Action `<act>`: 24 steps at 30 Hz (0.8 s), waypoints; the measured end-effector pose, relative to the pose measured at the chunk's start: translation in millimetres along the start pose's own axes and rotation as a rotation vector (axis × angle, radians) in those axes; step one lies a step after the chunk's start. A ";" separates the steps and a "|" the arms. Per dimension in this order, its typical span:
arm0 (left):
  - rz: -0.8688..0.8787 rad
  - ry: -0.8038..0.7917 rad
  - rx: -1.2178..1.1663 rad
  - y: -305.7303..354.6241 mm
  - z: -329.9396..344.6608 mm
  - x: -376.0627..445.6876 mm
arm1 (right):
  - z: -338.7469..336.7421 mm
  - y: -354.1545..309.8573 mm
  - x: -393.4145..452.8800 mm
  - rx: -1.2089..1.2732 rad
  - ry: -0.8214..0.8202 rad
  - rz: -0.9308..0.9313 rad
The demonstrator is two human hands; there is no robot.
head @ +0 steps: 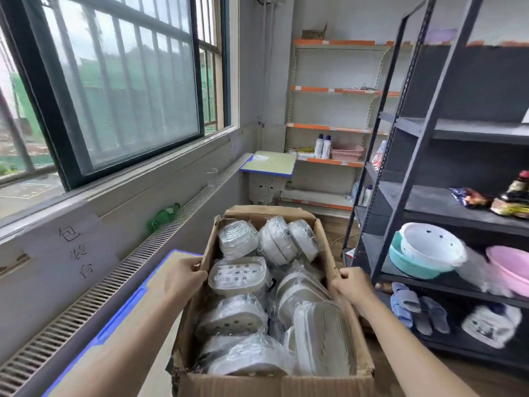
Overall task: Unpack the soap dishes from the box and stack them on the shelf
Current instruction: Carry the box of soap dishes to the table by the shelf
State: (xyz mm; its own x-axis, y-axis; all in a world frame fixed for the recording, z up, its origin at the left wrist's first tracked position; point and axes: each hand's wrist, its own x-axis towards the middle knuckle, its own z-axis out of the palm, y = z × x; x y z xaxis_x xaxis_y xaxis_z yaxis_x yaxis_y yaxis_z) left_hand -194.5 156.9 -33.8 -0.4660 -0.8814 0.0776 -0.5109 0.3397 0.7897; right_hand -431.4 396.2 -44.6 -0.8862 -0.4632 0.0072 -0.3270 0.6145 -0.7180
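An open cardboard box (286, 383) fills the lower middle of the head view. It is packed with several white soap dishes (239, 275) wrapped in clear plastic. My left hand (183, 277) grips the box's left wall at its top edge. My right hand (353, 285) grips the right wall, fingers curled over the rim. The dark metal shelf (458, 130) stands just to the right of the box.
The box sits over a table with a blue edge (126, 313) beside a radiator grille and window. On the dark shelf are a white and teal basin (429, 250), a pink basin (509, 267) and slippers (418, 308). A white and orange rack (332, 127) stands at the back.
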 end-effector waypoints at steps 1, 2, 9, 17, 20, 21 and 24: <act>0.006 0.001 -0.002 6.9 10.1 1.5 | -7.0 5.5 7.8 0.001 0.003 -0.012; 0.009 0.003 -0.012 14.4 19.5 3.1 | -13.3 10.5 15.9 -0.002 0.006 -0.017; -0.034 0.007 -0.068 48.5 75.2 41.5 | -27.4 39.9 83.4 0.002 0.048 -0.002; -0.020 -0.068 -0.057 80.7 138.9 147.1 | -22.0 64.3 184.7 0.158 0.080 0.049; -0.012 -0.085 -0.075 105.8 159.2 191.7 | -30.1 62.9 229.9 0.211 0.115 0.085; -0.006 -0.096 -0.086 115.1 165.1 203.1 | -33.5 60.2 243.1 0.219 0.129 0.091; -0.003 -0.093 -0.116 138.2 184.5 237.0 | -44.4 48.3 280.4 0.219 0.172 0.090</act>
State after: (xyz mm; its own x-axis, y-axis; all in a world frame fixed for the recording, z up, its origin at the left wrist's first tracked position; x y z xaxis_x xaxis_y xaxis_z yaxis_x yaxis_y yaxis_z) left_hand -508.8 55.6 -18.6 -0.5327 -0.8460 0.0227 -0.4280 0.2924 0.8552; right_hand -710.2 324.3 -46.3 -0.9571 -0.2866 0.0415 -0.1828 0.4868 -0.8542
